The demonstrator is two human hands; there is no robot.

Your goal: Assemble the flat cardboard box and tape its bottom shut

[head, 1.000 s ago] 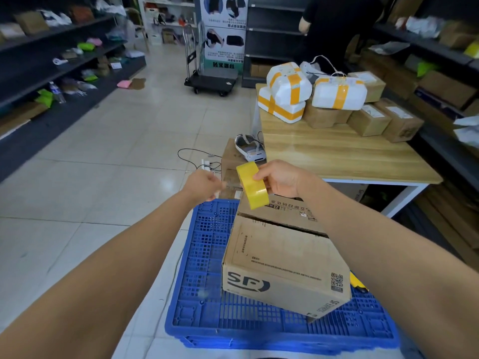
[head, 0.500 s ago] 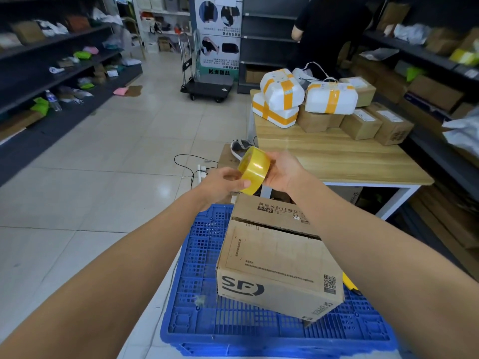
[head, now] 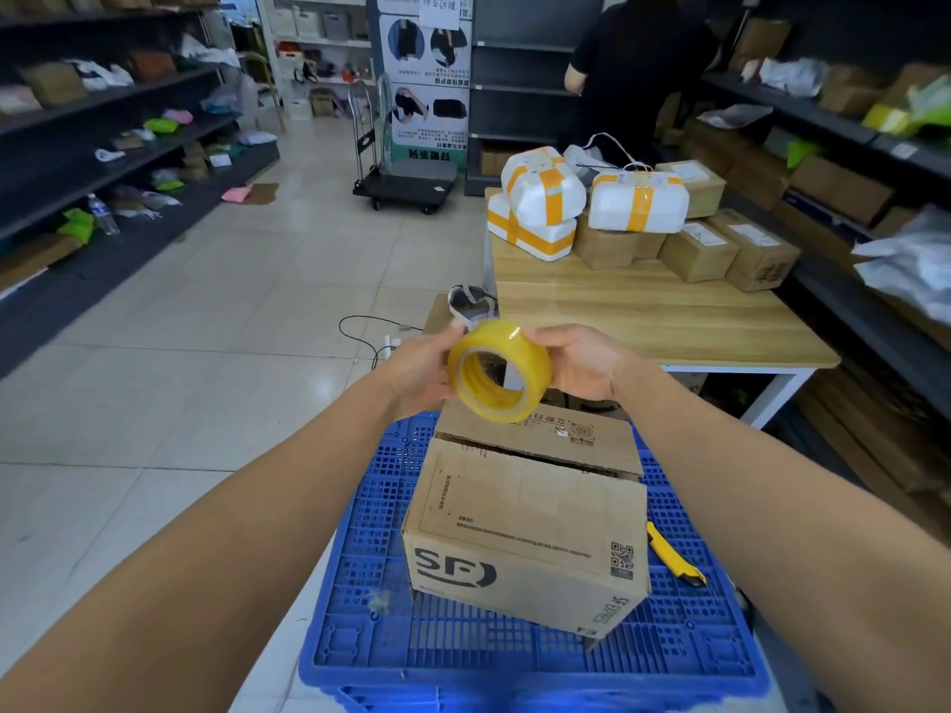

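A brown cardboard box (head: pixel 525 527) printed with "SF" stands folded up on a blue plastic crate (head: pixel 360 609), its two upper flaps meeting at a seam with no tape that I can see. Above the box's far edge I hold a roll of yellow tape (head: pixel 498 372) between both hands, its hollow core turned toward me. My left hand (head: pixel 419 370) grips the roll's left side and my right hand (head: pixel 579 365) grips its right side.
A yellow utility knife (head: pixel 674 555) lies on the crate right of the box. A wooden table (head: pixel 643 311) with taped parcels stands ahead right. A person in black stands behind it. Shelves line both walls; a flat trolley (head: pixel 406 185) and floor cables (head: pixel 360 331) lie ahead.
My left hand has come in and taken hold of the tape roll alongside my right hand. The roll has turned so its core faces me.
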